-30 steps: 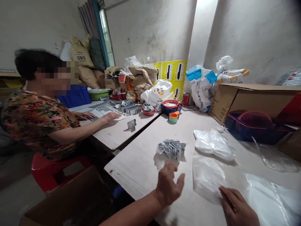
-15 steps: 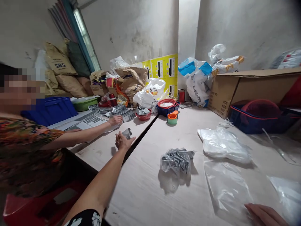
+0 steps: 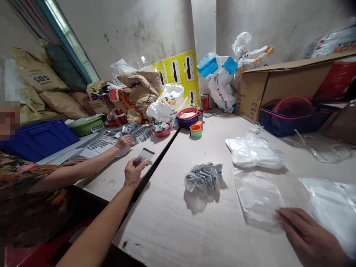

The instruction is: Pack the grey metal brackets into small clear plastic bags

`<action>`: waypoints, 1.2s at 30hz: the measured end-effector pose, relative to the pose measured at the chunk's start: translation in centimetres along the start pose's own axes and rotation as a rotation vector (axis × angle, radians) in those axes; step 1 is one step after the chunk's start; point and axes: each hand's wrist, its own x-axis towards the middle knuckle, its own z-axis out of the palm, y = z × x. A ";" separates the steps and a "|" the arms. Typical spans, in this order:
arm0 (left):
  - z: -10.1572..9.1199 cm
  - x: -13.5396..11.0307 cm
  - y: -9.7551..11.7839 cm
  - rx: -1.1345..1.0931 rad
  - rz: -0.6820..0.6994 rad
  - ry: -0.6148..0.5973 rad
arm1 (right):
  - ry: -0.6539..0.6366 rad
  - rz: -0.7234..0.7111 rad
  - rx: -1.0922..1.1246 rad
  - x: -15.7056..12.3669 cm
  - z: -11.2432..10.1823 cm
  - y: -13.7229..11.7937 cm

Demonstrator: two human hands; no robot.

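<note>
My left hand (image 3: 134, 171) grips a small flat grey card (image 3: 145, 155) between thumb and fingers, just above the left table near the gap. At the lower right, my right hand (image 3: 308, 231) has its fingers together, fingertips at the edge of a clear plastic bag (image 3: 258, 198) lying flat. Between my hands lies a clear bag of folded grey pieces (image 3: 204, 177). A stack of clear bags (image 3: 254, 151) rests behind the flat bag, and more clear bags (image 3: 330, 207) lie beside my right hand.
A co-worker's hand (image 3: 124, 141) is at grey sheets (image 3: 101, 142) on the left table. Near the gap (image 3: 164, 152) stand a red basket (image 3: 162, 130), a blue basket (image 3: 190, 120) and an orange-and-green tape roll (image 3: 196, 130). A cardboard box (image 3: 253, 97) and a dark blue basket (image 3: 292, 124) stand at right.
My left hand has closed on the grey card and turned, lifting it slightly. My right hand has come further into view at the flat bag. The camera view has shifted rightward.
</note>
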 end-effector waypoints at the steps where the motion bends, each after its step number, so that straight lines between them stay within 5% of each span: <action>1: 0.0 -2.1 1.1 -0.103 -0.010 -0.078 | -0.051 -0.026 0.015 0.2 -0.4 -0.3; 5: 0.9 -12.8 5.5 -0.259 -0.188 -0.420 | -0.073 -0.068 0.049 1.1 -1.5 -1.8; 9: 4.3 -24.1 8.4 -0.300 -0.513 -0.809 | -0.078 -0.079 0.075 1.6 -1.9 -2.8; 13: 8.9 -30.6 9.0 -0.238 -0.685 -1.064 | -0.088 -0.125 0.059 1.6 -2.4 -3.2; 22: 14.2 -30.0 8.8 -0.021 -0.731 -1.032 | -0.069 -0.198 0.064 1.7 -3.0 -3.7; 36: 15.2 -29.8 8.8 -0.173 -0.772 -0.892 | 0.024 -0.358 -0.015 2.0 -3.6 -4.2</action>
